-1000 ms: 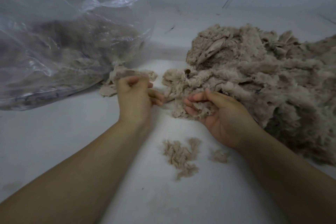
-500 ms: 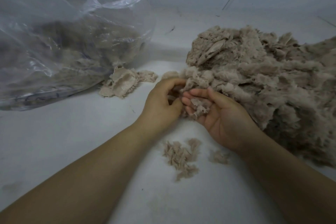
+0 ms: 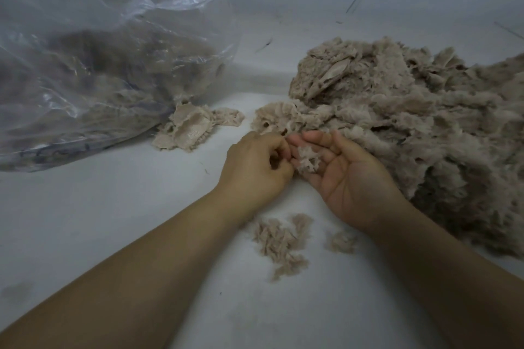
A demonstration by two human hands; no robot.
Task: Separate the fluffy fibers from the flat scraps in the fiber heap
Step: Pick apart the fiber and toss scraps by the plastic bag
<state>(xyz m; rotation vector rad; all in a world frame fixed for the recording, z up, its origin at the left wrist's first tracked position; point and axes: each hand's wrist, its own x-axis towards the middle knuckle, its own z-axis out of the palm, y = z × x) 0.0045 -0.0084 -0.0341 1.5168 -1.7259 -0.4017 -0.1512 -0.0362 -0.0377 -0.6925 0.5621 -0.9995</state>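
Note:
A big beige fiber heap [image 3: 411,127] fills the right side of the white surface. My right hand [image 3: 343,176] lies palm up at its near left edge, fingers loosely bent, cradling a small fluffy tuft [image 3: 307,159]. My left hand [image 3: 255,167] is curled beside it, its fingertips pinching at that tuft. Flat woven scraps [image 3: 192,127] lie in a small pile to the left. A little mound of picked fluff [image 3: 280,244] sits on the surface below my hands, with a smaller wisp [image 3: 341,241] next to it.
A large clear plastic bag [image 3: 93,79] holding more beige fiber lies at the left, its mouth toward the flat scraps. The white surface [image 3: 113,207] meets a grey wall behind the heap.
My left hand left the flat scraps at the left and came right to meet my right hand. My right hand turned more palm up, with the tuft on it.

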